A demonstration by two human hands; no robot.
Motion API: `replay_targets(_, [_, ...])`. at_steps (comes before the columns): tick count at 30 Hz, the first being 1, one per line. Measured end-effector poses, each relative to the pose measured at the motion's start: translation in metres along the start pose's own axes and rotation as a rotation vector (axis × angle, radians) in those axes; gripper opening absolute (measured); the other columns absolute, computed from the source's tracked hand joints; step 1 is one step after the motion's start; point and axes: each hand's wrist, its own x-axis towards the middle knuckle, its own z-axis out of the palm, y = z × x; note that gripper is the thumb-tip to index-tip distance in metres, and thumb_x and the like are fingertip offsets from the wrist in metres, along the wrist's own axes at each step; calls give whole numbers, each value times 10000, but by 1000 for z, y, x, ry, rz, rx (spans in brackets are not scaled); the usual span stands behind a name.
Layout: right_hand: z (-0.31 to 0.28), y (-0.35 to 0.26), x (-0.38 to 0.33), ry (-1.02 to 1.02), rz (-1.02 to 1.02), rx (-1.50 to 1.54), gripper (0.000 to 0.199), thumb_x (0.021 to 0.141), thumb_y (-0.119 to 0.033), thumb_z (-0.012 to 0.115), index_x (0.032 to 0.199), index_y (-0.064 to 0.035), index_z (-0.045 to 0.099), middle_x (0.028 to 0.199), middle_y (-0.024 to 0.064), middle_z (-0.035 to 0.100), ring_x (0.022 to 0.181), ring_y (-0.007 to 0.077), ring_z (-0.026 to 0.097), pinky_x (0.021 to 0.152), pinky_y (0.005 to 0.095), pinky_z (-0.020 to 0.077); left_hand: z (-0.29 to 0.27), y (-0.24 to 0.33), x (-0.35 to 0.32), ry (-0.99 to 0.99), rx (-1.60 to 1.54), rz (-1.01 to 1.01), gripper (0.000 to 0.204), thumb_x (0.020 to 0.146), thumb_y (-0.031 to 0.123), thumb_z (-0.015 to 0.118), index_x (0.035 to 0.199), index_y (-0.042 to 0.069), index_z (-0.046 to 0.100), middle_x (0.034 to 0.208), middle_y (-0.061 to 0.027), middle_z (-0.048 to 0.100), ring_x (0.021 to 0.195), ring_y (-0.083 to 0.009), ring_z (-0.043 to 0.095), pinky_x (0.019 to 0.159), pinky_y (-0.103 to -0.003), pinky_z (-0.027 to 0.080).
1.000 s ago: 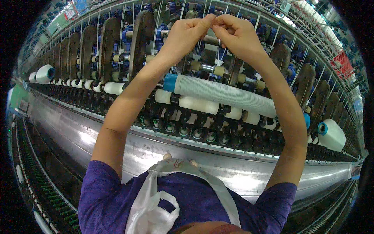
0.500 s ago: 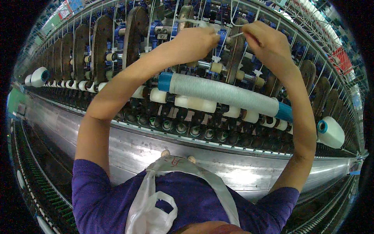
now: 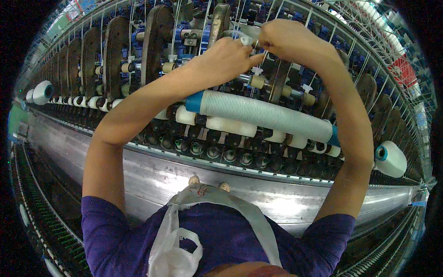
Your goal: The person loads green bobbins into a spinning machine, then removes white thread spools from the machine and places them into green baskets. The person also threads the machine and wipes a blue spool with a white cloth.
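My left hand reaches over the machine with its fingers bent, a small white piece at its knuckles. Close beside it, my right hand is closed, its fingertips pressed together and turned towards the left hand. Whatever lies between the fingers of either hand is too small or hidden to make out. Below both hands lies a long bobbin wound with white yarn, with blue ends, the right one partly behind my right forearm. Thin white yarns run upward near the hands.
Dark upright arms stand in a row along the spinning machine. White rollers run beneath the bobbin. White yarn cones sit at the far right and far left. A metal walkway lies below.
My right hand has moved left, close to the left hand. My left hand has shifted slightly left and down. The white strand seen at my right fingertips no longer shows there.
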Motion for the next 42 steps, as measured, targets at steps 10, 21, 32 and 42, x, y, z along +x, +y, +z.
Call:
replay_targets(10, [13,12,-9,62,-95,-91,57,751,-89,632,733,-36,642,852,104,590,845,283,604,777,391,491,6,-1,11,-22,-72,23,181,810,109,558,978,80,619,830,-101,643,754,-257,665,598,-350,524])
replay_targets(21, [29,-5,13,35,-64,-95,49,708,-58,594,688,-38,634,746,155,631,717,333,636,634,419,515,-49,7,-39,37,-334,-197,124,849,150,556,903,40,573,793,-105,589,724,-298,613,592,-387,489])
replay_targets(32, [42,-11,28,-30,-68,-143,73,717,-35,598,757,-24,658,796,154,651,754,329,654,641,408,534,-55,-3,-104,350,-1248,-604,183,928,180,545,925,3,593,833,-18,523,785,-106,503,707,-255,418])
replay_targets(42, [46,-23,24,-102,-76,-126,97,746,-73,592,762,6,647,834,174,653,796,329,657,655,417,539,-41,-2,-89,864,-2137,-707,279,975,260,439,1061,38,585,1169,-139,574,1161,-246,519,994,-392,418])
